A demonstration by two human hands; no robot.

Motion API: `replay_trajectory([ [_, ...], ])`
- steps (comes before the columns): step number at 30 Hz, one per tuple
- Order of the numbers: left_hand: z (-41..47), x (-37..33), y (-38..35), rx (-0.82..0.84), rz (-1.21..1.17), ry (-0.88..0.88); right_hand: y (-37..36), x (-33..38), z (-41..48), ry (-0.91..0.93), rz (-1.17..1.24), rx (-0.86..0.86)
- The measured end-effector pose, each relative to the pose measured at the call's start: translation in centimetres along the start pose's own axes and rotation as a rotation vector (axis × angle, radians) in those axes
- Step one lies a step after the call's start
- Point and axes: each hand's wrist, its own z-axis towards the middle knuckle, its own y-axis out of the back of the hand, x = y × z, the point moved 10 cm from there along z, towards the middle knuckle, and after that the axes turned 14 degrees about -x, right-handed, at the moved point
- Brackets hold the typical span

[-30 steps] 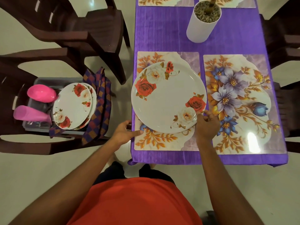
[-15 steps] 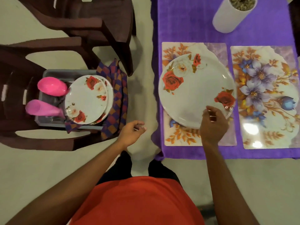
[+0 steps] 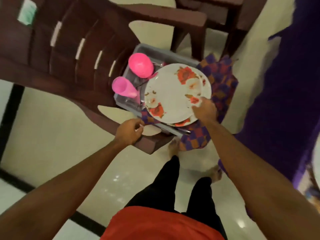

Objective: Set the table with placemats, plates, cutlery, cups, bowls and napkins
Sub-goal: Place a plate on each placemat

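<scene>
A brown chair [image 3: 69, 58] carried a grey tray [image 3: 138, 51] on its seat. Two pink cups [image 3: 140, 65] lay on their sides in the tray's left part. The left hand [image 3: 129, 131] hung just in front of the seat edge, fingers loosely curled round nothing.

The plates [image 3: 173, 94] were stacked on the tray to the right of the cups. They were white and round, with red and cream roses printed near the rim; the top one sat a little off the one beneath. They looked stiff, glossy and likely slick, light enough for one hand singly, and liable to chip if knocked. The rim, pinched with the thumb above and the fingers under, seemed the place to take hold, the top plate lifted clear rather than dragged.

The right hand [image 3: 204, 110] was at the top plate's right rim, fingertips on it; blur hid whether the grip had closed. Checked napkins [image 3: 223, 80] lay under and beside the stack, soft and easily snagged. The purple-clothed table [image 3: 285, 84] stood well to the right.
</scene>
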Motion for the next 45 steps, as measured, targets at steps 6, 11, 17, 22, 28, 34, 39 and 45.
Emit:
replay_trajectory([
  [6, 1.1, 0.5, -1.7, -0.053, 0.148, -0.066, -2.1, 0.4, 4.4, -0.156, -0.127, -0.144],
  [11, 1.2, 0.2, -1.8, -0.122, 0.217, -0.149, -2.6, -0.1, 4.3, -0.229, -0.092, -0.156],
  [17, 1.4, -0.5, -1.8, -0.093, 0.22, -0.191, -0.8, 0.1, 1.9, -0.23, 0.265, -0.186],
  [22, 0.9, -2.8, -2.3, 0.011, 0.152, -0.268, 6.7, -1.4, -1.7, -0.238, 0.4, -0.294],
  [28, -3.7, -12.9, -0.5, -0.114, -0.092, -0.415, 20.6, -8.4, -9.5, -0.285, 0.685, -0.365],
  [34, -12.6, -27.2, 0.7, -0.315, -0.456, -0.488, 35.6, -20.1, -17.4, -0.254, 0.9, -0.601],
  [39, -22.6, -39.6, -3.8, -0.35, -0.561, -0.542, 44.0, -35.0, -20.7, -0.297, 1.059, -0.727],
  [45, -35.1, -54.4, -15.7, -0.096, -0.517, -0.634, 52.0, -52.5, -25.2, -0.483, 1.15, -0.853],
])
